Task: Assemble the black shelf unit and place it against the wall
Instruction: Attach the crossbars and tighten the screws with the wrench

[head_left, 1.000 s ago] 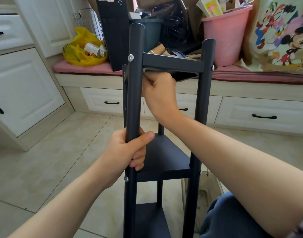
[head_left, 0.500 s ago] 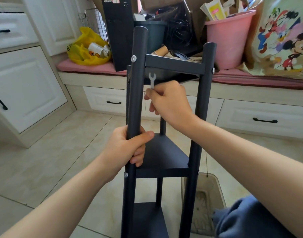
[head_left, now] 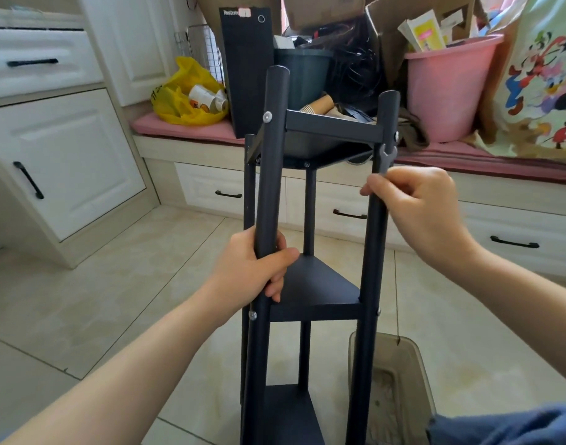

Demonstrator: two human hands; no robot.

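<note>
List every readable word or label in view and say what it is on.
"ThinkCentre": white print atop the black computer tower.
Sticker beside that print: too blurred to read.
Paper cups in the yellow bag: print unreadable.
Booklets in the pink bucket: print too small to read.

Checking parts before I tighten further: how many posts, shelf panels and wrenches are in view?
Black round metal posts: 4
Black flat shelf panels: 3
Small silver open-ended wrench: 1
Total: 8
</note>
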